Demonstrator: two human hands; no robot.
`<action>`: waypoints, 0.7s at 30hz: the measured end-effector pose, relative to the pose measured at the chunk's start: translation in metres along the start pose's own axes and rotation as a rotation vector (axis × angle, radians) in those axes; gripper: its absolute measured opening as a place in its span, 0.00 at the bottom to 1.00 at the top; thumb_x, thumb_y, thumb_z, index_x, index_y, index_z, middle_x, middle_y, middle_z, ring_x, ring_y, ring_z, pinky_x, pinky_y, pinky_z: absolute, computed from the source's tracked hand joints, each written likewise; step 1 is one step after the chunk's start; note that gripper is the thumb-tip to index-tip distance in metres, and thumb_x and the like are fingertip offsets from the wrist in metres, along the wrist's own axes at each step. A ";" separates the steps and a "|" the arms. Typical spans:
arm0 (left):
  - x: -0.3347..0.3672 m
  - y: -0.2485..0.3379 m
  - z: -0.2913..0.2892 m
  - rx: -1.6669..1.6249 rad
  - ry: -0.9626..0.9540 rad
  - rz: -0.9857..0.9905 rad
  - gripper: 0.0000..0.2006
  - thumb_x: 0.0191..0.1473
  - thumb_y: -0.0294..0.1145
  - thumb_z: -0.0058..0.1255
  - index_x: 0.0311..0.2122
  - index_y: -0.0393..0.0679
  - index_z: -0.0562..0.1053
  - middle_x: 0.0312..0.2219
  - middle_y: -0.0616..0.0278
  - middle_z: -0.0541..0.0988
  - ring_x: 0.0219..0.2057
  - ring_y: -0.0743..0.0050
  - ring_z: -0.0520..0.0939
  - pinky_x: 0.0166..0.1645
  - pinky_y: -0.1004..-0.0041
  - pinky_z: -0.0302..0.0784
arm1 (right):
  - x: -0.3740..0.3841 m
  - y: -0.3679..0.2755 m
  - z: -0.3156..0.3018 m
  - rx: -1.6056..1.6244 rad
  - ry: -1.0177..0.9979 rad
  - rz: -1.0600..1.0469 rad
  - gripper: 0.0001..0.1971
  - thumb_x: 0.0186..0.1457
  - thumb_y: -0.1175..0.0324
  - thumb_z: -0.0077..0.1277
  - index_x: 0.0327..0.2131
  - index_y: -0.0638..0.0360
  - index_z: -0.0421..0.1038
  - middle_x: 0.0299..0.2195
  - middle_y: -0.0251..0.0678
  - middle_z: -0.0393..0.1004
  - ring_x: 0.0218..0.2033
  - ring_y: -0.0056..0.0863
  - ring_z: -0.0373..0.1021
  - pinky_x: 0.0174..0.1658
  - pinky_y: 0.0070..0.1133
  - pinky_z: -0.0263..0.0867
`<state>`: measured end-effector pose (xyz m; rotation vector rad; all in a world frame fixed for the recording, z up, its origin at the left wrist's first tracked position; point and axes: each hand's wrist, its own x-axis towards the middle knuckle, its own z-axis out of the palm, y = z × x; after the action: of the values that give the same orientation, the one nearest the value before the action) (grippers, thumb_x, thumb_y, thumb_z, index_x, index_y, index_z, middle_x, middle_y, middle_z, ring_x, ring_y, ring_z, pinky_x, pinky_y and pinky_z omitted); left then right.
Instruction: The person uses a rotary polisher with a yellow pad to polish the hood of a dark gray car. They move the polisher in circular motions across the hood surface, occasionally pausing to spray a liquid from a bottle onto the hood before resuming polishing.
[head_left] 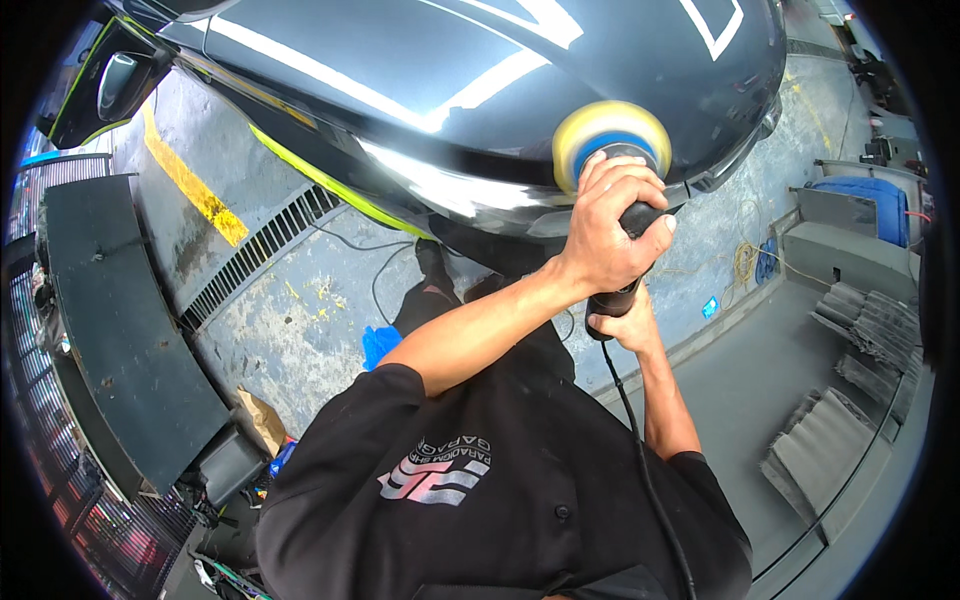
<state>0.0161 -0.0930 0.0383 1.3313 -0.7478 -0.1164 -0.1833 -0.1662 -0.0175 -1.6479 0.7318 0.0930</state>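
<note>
An electric polisher [640, 218] with a black body is in both my hands. My left hand [612, 222] is wrapped over the front of its head, fingers curled just behind the backing plate. Further back, my right hand [636, 322] grips the rear handle, partly hidden behind my left wrist. The round yellow foam pad [562, 145], on a blue backing [600, 145], rests against the glossy dark car bodywork [480, 110] near its front corner. From the handle, a black power cord [645, 450] runs down along my shirt.
A dark bench [130, 330] stands at the left, beside a floor grate [260, 255]. At the right are a low ledge [840, 255], a blue bag-like item [868, 205], a coiled hose or cord [745, 262] and grey folded cloth-like pieces [820, 450]. A thin cable [375, 275] lies near my foot.
</note>
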 end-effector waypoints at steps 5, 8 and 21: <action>0.020 0.001 -0.055 -0.010 -0.196 0.084 0.13 0.46 0.39 0.64 0.36 0.44 0.80 0.47 0.57 0.83 0.56 0.50 0.78 0.68 0.48 0.57 | 0.009 -0.024 0.036 0.107 -0.120 0.025 0.44 0.33 0.68 0.71 0.58 0.61 0.63 0.46 0.33 0.71 0.46 0.26 0.69 0.52 0.29 0.69; 0.029 -0.005 -0.097 0.092 -0.211 0.152 0.13 0.48 0.39 0.62 0.36 0.43 0.80 0.46 0.53 0.83 0.56 0.48 0.78 0.66 0.49 0.60 | 0.013 -0.069 0.070 0.083 -0.120 0.027 0.44 0.34 0.67 0.72 0.58 0.61 0.63 0.47 0.35 0.72 0.48 0.28 0.69 0.55 0.29 0.68; 0.080 -0.004 -0.169 -0.136 0.146 0.135 0.07 0.51 0.28 0.61 0.35 0.39 0.80 0.39 0.53 0.85 0.45 0.60 0.83 0.55 0.64 0.76 | 0.076 -0.132 0.121 0.355 -0.222 -0.123 0.41 0.61 0.45 0.59 0.63 0.70 0.61 0.58 0.44 0.71 0.58 0.30 0.67 0.64 0.30 0.61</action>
<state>0.1718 0.0078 0.0607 1.1441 -0.6916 0.0372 -0.0158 -0.0822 0.0343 -1.3139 0.4463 0.0532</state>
